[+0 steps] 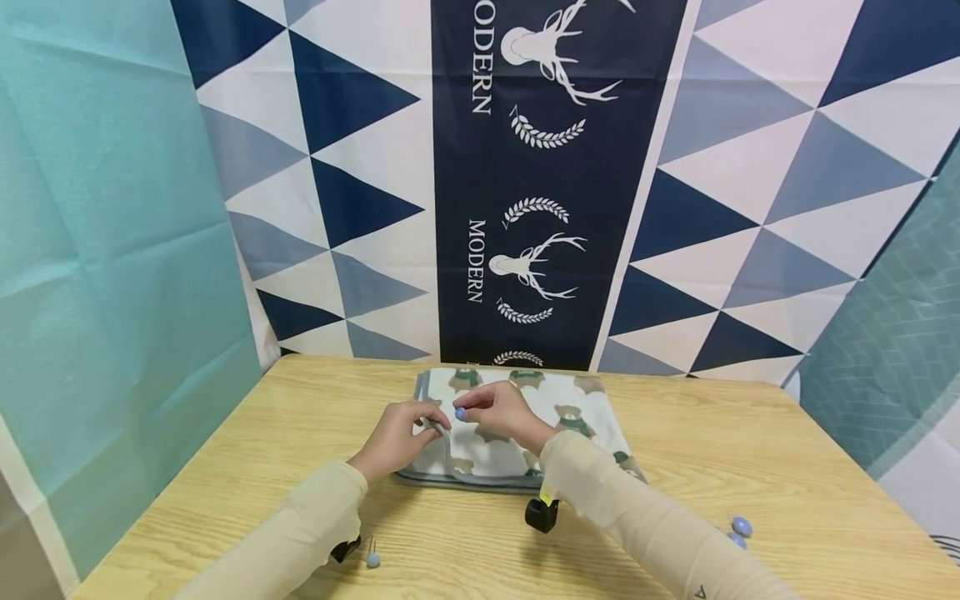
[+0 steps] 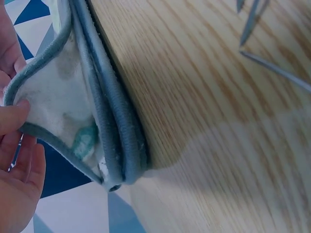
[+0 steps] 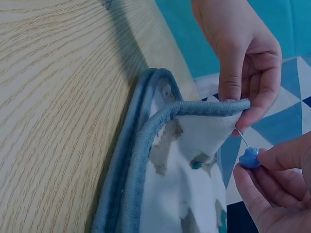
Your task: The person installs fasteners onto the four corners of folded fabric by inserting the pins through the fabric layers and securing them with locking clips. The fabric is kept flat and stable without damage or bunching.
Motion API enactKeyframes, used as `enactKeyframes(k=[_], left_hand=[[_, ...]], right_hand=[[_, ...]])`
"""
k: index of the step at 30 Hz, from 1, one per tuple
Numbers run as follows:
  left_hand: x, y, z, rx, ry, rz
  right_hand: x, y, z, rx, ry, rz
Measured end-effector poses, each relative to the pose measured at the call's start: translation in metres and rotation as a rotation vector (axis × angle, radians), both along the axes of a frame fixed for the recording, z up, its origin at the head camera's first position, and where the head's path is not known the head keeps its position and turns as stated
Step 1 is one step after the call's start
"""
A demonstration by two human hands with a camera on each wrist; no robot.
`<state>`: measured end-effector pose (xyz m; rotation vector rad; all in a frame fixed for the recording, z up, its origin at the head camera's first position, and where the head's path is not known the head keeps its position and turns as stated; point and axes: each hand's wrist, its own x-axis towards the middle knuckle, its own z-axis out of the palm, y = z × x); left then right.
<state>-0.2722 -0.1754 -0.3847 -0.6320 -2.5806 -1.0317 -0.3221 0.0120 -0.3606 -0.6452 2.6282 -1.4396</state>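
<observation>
One blue-headed pin (image 3: 250, 158) is pinched by its head between thumb and fingers of the right hand (image 1: 498, 408), above the folded blanket (image 1: 498, 457) and just right of its raised corner (image 3: 218, 127). Its long axis, the thin metal shaft, is pointed away from the right hand toward that corner; whether the cloth is touched by the tip cannot be told. The corner is gripped by the left hand (image 1: 401, 433), whose fingertips are placed close by the tip as the nearest obstruction. Farther out on the table (image 1: 712, 450), another blue-headed piece (image 1: 373, 560) with thin prongs is seen near the left sleeve (image 1: 296, 517), and two blue heads (image 1: 742, 526) are seen right of the right sleeve (image 1: 637, 508).
</observation>
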Motion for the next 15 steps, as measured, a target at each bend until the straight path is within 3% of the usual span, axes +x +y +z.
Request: enactKeyframes(k=[15], left_hand=[[0.0014,-0.0008,0.0006,-0.021,0.017,-0.001]], right_hand=[[0.0006,0.0000,-0.0012,0.041,0.059,0.027]])
